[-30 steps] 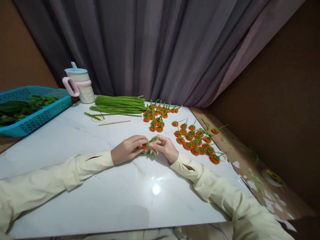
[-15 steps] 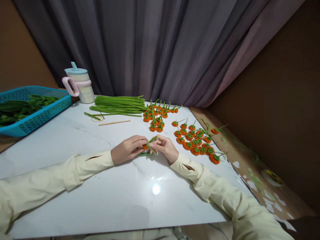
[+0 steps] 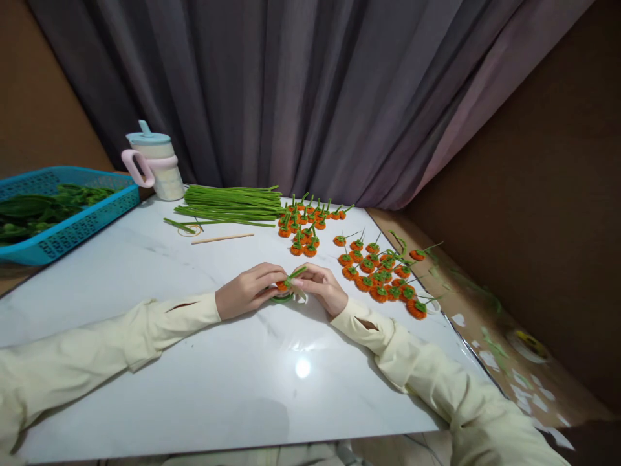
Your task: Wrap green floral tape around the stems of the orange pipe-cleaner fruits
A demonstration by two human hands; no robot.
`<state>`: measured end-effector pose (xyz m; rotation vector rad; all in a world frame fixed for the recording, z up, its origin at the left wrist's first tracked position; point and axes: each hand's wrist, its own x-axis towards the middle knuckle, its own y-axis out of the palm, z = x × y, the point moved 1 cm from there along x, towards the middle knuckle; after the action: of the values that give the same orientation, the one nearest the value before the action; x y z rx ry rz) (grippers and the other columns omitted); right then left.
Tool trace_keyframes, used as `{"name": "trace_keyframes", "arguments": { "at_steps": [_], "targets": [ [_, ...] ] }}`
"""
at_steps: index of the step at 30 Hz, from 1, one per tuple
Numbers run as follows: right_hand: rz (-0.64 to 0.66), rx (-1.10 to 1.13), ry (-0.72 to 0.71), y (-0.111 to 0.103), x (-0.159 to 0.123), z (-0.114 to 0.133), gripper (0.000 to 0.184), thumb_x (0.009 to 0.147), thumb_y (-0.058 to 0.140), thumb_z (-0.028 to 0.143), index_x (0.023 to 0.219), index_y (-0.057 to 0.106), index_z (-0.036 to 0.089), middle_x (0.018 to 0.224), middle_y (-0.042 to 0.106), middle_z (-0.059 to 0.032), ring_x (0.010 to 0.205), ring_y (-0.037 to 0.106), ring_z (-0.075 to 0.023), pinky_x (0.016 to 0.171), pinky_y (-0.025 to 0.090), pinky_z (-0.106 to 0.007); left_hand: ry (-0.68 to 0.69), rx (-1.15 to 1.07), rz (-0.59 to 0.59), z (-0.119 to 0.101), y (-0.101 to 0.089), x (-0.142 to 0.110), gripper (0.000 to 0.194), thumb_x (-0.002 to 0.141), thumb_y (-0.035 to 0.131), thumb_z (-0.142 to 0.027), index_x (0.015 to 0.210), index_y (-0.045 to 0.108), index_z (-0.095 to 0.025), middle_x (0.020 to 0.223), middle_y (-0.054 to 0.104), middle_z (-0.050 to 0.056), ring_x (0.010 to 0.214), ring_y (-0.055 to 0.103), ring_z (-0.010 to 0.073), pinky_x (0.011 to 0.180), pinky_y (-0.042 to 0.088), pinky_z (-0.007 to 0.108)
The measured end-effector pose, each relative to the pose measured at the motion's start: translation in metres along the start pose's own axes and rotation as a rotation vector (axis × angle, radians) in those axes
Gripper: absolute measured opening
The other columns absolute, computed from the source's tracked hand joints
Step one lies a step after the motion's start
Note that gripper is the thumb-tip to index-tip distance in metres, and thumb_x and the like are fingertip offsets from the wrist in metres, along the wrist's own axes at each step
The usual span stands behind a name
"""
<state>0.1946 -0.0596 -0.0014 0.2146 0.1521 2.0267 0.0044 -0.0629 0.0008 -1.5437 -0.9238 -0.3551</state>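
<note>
My left hand (image 3: 253,289) is closed on a small orange pumpkin-shaped ornament (image 3: 281,285) of fuzzy pipe cleaner, partly hidden by the fingers. A green stem (image 3: 297,271) slants up and right from it. Close against the stem, my right hand (image 3: 321,287) pinches a pale green strip (image 3: 301,295), which looks like tape and hangs below the fingers. Under both hands lies a round green-edged item (image 3: 281,299), perhaps a tape roll, mostly covered. Similar orange ornaments stand beyond in two groups, one with thick green stems (image 3: 309,250), the other with thin wire-like stems (image 3: 380,293).
Green pipe cleaners (image 3: 233,204) lie in a bundle at the back, near a thin wooden stick (image 3: 222,239) and a tumbler (image 3: 167,178). A blue basket (image 3: 82,223) with green pieces stands left. Paper scraps (image 3: 521,398) litter the surface at right.
My right fingers have shifted slightly at the stem, and the pale strip now hangs in a curl below them. My left hand stays in place.
</note>
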Motion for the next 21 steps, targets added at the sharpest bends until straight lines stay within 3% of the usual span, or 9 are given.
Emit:
{"name": "trace_keyframes", "arguments": {
  "at_steps": [7, 21],
  "targets": [
    [0.064, 0.004, 0.033, 0.0, 0.0003, -0.0036, 0.025, 0.068, 0.076, 0.031, 0.077, 0.06, 0.014, 0.06, 0.066, -0.0005, 0.054, 0.059, -0.0108, 0.056, 0.045, -0.023, 0.001, -0.011, -0.005, -0.0009, -0.0003, 0.0005, 0.018, 0.093, 0.04, -0.017, 0.107, 0.051, -0.016, 0.097, 0.059, 0.011, 0.091, 0.057, 0.0176, 0.078, 0.05, 0.027],
    [0.058, -0.003, 0.029, 0.0006, -0.0015, -0.0015, 0.029, 0.065, 0.077, 0.035, 0.078, 0.059, 0.016, 0.063, 0.068, -0.0006, 0.057, 0.061, -0.0126, 0.057, 0.046, -0.025, -0.091, -0.146, -0.034, -0.0025, 0.0, -0.0004, 0.017, 0.091, 0.044, -0.015, 0.106, 0.052, -0.016, 0.098, 0.059, 0.011, 0.09, 0.058, 0.0164, 0.077, 0.05, 0.026]
  ]
}}
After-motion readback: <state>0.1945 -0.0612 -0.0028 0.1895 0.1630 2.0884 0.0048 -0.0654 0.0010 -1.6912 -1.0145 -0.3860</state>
